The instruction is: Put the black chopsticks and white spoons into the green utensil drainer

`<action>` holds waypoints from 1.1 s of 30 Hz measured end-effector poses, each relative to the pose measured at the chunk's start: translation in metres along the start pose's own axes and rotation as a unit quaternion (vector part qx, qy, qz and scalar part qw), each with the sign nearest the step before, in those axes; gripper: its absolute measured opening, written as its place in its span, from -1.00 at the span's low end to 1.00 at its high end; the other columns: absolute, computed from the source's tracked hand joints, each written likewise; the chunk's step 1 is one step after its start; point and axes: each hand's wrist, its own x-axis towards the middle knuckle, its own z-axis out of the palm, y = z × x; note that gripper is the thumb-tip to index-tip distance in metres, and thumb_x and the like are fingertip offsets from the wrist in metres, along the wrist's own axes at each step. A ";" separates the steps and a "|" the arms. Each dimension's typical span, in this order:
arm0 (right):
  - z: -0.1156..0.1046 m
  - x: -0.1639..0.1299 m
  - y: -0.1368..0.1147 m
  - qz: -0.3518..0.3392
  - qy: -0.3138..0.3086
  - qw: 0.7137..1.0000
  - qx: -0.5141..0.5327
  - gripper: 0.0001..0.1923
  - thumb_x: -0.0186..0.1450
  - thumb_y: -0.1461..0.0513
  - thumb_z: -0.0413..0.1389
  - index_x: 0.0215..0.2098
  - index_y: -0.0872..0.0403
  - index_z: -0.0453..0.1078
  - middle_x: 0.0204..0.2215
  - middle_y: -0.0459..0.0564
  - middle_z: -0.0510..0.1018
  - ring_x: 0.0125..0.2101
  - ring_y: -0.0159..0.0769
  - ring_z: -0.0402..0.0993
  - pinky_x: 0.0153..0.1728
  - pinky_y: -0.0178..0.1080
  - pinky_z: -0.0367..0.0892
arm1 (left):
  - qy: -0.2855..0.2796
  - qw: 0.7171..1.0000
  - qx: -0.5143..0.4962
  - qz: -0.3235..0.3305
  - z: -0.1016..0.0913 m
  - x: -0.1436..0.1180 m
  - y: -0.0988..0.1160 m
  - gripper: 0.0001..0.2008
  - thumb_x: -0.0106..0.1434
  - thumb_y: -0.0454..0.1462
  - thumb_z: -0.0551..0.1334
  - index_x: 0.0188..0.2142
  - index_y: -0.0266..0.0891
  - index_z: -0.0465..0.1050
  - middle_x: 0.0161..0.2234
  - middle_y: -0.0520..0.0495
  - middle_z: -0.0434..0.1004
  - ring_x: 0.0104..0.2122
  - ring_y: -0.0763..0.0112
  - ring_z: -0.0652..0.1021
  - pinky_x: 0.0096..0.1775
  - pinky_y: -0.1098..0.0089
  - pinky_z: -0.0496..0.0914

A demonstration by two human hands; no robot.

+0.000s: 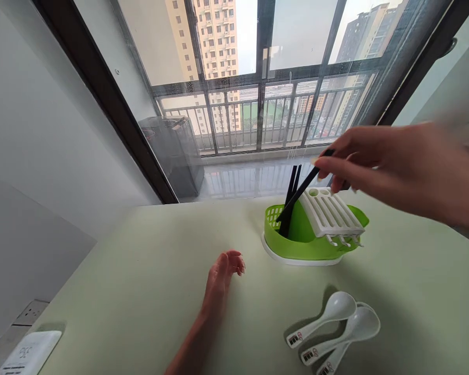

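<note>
Head view: the right hand (379,156) is raised over the far right part of the desk (133,291), fingers pressed together and pinching the top end of a black chopstick (303,188). The chopstick slants down to the left, its lower end inside the green rack (297,242), which stands near the far edge of the desk, right of centre. Two more black sticks (291,195) stand nearly upright in the same compartment, just beside it. A white slotted insert (330,212) lies tilted across the rack's right half. The left hand (223,273) rests on the desk near its middle, holding nothing, fingers loosely curled. Three white spoons (336,325) lie together near the near right edge, handles pointing left. A white device (29,351) sits at the near left corner.
</note>
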 end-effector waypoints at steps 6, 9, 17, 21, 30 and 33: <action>0.041 0.015 0.007 -0.020 -0.100 0.993 0.055 -0.67 0.42 -0.05 0.14 -0.33 -0.02 0.52 -0.54 -0.14 0.64 -0.58 -0.32 0.53 -0.38 -0.19 0.34 | -0.013 0.999 0.026 -0.013 0.002 -0.003 0.004 -0.49 0.46 0.13 0.13 -0.17 -0.27 0.55 -0.34 -0.08 0.49 -0.32 0.35 0.43 -0.16 0.32 0.32; 0.055 0.020 0.013 -0.036 -0.123 0.990 0.057 -0.70 0.43 0.00 0.12 -0.35 -0.03 0.50 -0.52 -0.16 0.66 -0.53 -0.30 0.57 -0.35 -0.19 0.33 | -0.008 0.999 0.033 -0.017 0.002 -0.003 0.004 -0.48 0.42 0.16 0.16 -0.19 -0.27 0.54 -0.35 -0.08 0.48 -0.33 0.33 0.43 -0.16 0.30 0.32; 0.067 0.030 0.021 -0.034 -0.124 0.990 0.054 -0.70 0.43 0.00 0.10 -0.37 -0.03 0.46 -0.48 -0.17 0.69 -0.47 -0.26 0.63 -0.26 -0.17 0.36 | -0.006 0.999 0.049 -0.020 0.001 -0.003 0.003 -0.48 0.41 0.16 0.17 -0.21 -0.26 0.55 -0.36 -0.08 0.49 -0.33 0.34 0.44 -0.16 0.30 0.33; 0.068 0.033 0.023 0.010 -0.096 0.995 0.008 -0.74 0.42 0.02 0.08 -0.19 -0.02 0.50 -0.45 -0.13 0.69 -0.43 -0.17 0.66 -0.23 -0.10 0.40 | -0.010 0.998 0.050 -0.021 0.001 -0.003 0.003 -0.47 0.42 0.17 0.16 -0.21 -0.26 0.54 -0.36 -0.07 0.48 -0.33 0.34 0.43 -0.17 0.31 0.32; 0.043 -0.002 -0.009 -0.050 -0.024 0.996 -0.065 -0.71 0.43 0.00 0.06 -0.08 -0.09 0.54 -0.47 -0.06 0.66 -0.48 -0.10 0.60 -0.43 -0.15 0.31 | -0.016 0.998 0.055 -0.019 0.000 -0.004 0.003 -0.48 0.44 0.15 0.13 -0.21 -0.26 0.54 -0.36 -0.08 0.46 -0.31 0.33 0.42 -0.17 0.31 0.32; 0.037 -0.026 -0.017 -0.112 -0.074 0.990 -0.028 -0.71 0.46 0.01 0.01 -0.19 -0.13 0.56 -0.52 -0.09 0.63 -0.55 -0.16 0.54 -0.51 -0.19 0.21 | -0.003 0.998 0.058 -0.020 0.001 -0.004 0.004 -0.46 0.40 0.19 0.16 -0.23 -0.27 0.54 -0.37 -0.08 0.48 -0.33 0.33 0.43 -0.18 0.31 0.32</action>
